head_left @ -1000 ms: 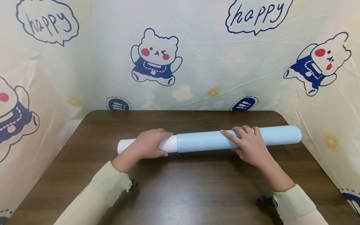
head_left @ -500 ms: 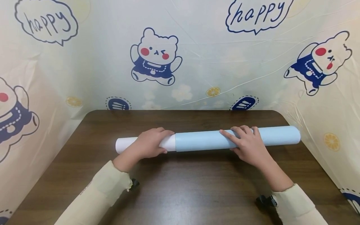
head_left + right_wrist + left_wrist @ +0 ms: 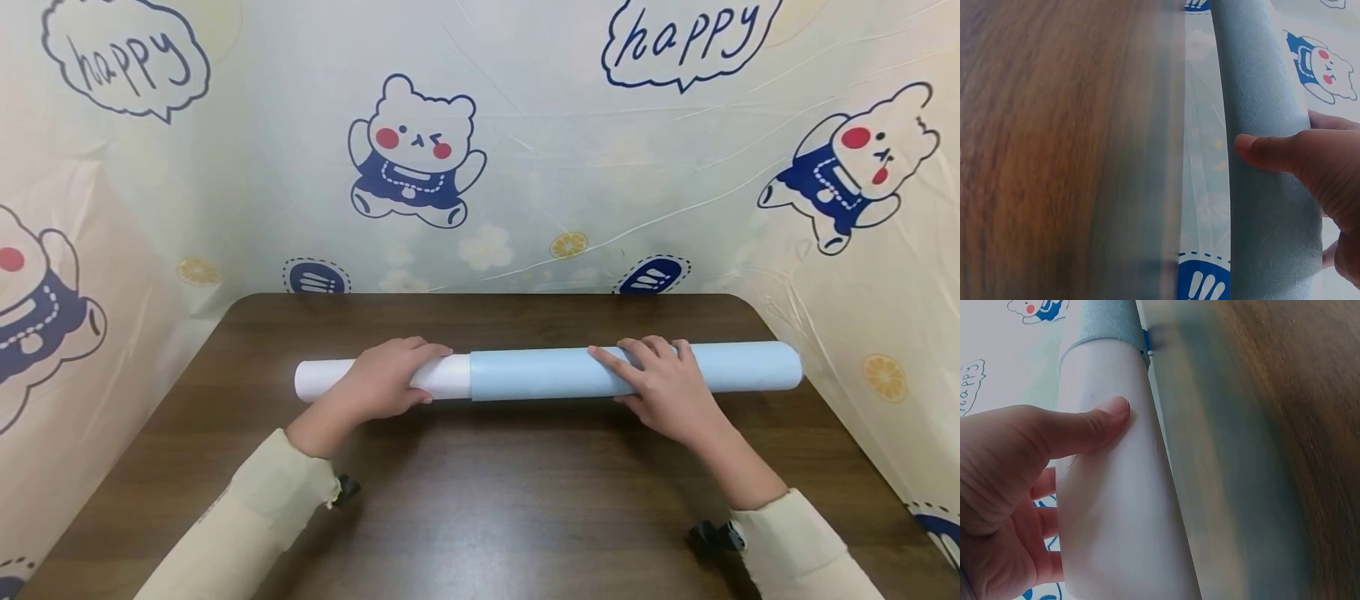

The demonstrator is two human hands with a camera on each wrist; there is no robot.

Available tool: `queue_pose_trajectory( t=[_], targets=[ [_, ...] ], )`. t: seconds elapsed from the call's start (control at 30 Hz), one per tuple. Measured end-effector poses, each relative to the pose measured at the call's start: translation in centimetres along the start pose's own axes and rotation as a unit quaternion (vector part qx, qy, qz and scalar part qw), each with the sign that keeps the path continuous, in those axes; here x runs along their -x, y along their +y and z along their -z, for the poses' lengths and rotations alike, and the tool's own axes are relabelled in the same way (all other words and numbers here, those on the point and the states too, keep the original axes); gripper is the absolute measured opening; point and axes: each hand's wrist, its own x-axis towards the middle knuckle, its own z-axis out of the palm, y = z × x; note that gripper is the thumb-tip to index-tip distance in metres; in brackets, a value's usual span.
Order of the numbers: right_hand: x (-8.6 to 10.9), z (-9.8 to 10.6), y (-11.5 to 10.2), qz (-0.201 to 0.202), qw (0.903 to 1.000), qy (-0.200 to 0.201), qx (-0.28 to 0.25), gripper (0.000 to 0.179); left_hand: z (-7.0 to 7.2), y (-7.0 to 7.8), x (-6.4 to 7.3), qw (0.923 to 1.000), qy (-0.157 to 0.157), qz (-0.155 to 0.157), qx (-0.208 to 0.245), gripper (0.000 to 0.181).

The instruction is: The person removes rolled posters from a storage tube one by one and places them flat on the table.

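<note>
A long white tube (image 3: 452,377) sits partly inside a wider light blue tube (image 3: 536,375), whose surface looks finely textured in the right wrist view. My left hand (image 3: 386,379) grips the white tube, thumb on the near side and fingers around the far side. Farther right, my right hand (image 3: 667,387) holds the blue tube past its middle. In the left wrist view, the thumb (image 3: 1094,428) lies across the white surface a little short of the blue rim. Both tubes lie nearly level from left to right, apparently raised above the table. The inner tube's covered length is hidden.
Beneath the tubes is a dark brown wooden table (image 3: 480,500) with rounded far corners. A pale curtain (image 3: 540,167) printed with bears surrounds its back and sides. Small black devices (image 3: 716,537) are strapped at both wrists.
My left hand has moved slightly left with the white tube, and more white shows beyond the blue rim. The blue tube's right end has dipped slightly; my right hand stays nearly still.
</note>
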Motion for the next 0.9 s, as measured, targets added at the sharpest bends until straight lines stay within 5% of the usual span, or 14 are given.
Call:
queue_pose_trajectory(
  t=[0.9],
  targets=[
    [1.4,0.4,1.4,-0.017,0.9999,0.001,-0.002,0.095,0.2,-2.3,2.1,0.9973,-0.004,0.059,-0.044,0.061]
  ],
)
